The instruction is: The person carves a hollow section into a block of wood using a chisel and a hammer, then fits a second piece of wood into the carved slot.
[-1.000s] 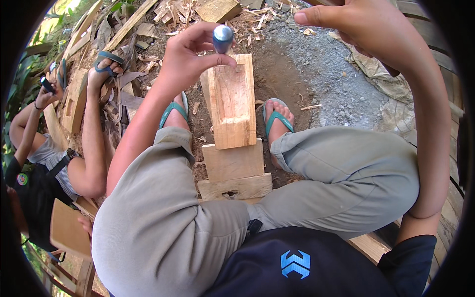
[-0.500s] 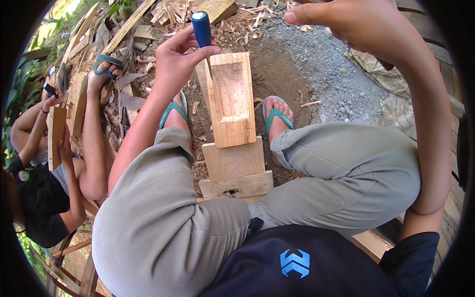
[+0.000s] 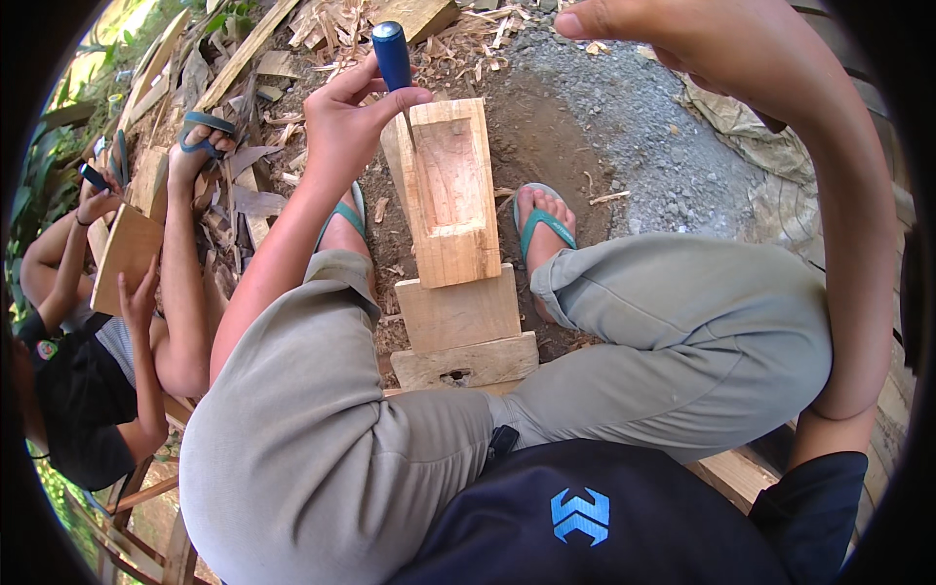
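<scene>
My left hand (image 3: 348, 112) is closed around the lower handle of a blue-handled chisel (image 3: 392, 57). The chisel stands nearly upright, its narrow blade touching the left inner edge of a hollow cut into a pale wooden block (image 3: 452, 255). That block lies tilted over a lower wooden piece (image 3: 458, 312) between my feet. Raised at the upper right, my right hand (image 3: 707, 49) has its thumb stretched to the left and its other fingers curled, partly hidden. A small brown end pokes out below its wrist; what the hand grips is cut off by the frame.
At the left a co-worker holds a flat board (image 3: 130, 255) and a blue-handled tool (image 3: 95, 176). A short plank with a hole (image 3: 464, 363) lies close to my lap. Wood shavings (image 3: 341, 29) and offcuts litter the ground; grey gravel (image 3: 663, 171) spreads at the right.
The co-worker's board has turned to show more of its broad face. My hands and the chisel stay almost the same, with the whole view shifted slightly.
</scene>
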Available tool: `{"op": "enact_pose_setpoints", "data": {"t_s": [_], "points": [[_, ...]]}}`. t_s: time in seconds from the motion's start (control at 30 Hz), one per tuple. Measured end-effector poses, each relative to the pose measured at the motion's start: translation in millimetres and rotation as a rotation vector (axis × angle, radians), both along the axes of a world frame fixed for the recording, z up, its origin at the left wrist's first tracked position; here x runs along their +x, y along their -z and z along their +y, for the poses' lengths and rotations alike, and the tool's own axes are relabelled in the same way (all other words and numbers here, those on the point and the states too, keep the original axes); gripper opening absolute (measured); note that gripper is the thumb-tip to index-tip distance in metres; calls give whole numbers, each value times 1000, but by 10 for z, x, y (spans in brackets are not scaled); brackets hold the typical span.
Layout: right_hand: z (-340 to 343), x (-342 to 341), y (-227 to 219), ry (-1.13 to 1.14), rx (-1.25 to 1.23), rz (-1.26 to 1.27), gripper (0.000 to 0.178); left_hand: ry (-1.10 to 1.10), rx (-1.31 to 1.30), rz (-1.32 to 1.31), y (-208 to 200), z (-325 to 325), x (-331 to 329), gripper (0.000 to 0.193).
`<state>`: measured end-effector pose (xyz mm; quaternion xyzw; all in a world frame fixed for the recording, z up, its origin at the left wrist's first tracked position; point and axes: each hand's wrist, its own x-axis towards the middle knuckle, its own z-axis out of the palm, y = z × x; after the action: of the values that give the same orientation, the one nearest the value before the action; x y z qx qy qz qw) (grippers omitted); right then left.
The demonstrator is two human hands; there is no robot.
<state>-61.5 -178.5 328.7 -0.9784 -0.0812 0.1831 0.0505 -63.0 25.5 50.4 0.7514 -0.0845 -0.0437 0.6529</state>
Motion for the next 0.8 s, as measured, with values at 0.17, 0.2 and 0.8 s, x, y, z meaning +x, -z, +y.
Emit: {"op": "enact_pose_setpoints", "data": {"t_s": [0.17,0.2,0.8], "points": [[-106,141,-139,29,151,159,53,5,13,-37,83,-23,33,49],[-119,166,-167,38,175,193,53,16,13,-66,83,-38,41,49],[-362,-241,182,-33,220,49,51,87,84,-61,60,-105,69,37]]}}
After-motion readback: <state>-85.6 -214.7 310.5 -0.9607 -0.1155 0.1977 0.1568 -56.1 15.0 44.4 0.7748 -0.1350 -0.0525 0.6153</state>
